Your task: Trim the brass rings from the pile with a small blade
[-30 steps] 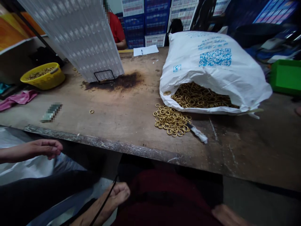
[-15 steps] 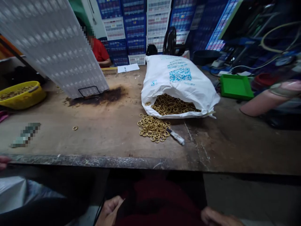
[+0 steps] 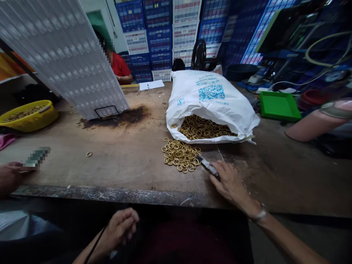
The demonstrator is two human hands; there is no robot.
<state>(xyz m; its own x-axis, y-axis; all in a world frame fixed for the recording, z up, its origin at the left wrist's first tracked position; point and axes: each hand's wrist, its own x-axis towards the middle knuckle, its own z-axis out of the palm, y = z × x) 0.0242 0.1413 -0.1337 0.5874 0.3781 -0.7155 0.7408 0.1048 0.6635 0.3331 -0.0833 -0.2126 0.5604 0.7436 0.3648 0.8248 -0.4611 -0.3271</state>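
Observation:
My right hand (image 3: 227, 181) reaches over the table and closes its fingers on the pale wrapped handle of a small dark-tipped tool (image 3: 209, 167); its exact kind is unclear. The tip touches the edge of a loose heap of brass-coloured rings (image 3: 180, 156). Behind the heap lies a white woven sack (image 3: 189, 91) with its mouth towards me, more rings (image 3: 203, 128) showing inside. Below the table edge, my left hand (image 3: 123, 224) hangs empty, fingers loosely curled and a little apart. One single ring (image 3: 89, 154) lies off to the left.
At far left, another person's hand (image 3: 9, 178) touches a blurred phone-like object (image 3: 35, 157). A yellow basin (image 3: 30, 119) and a leaning translucent panel (image 3: 74, 55) stand behind. A green tray (image 3: 279, 104) and pink bottle (image 3: 316, 124) are at right. A person in red (image 3: 120, 68) sits opposite.
My right hand has come up from below the table edge onto the tool's handle. My left hand has risen slightly. At left, the other person's hand has moved onto the blurred object.

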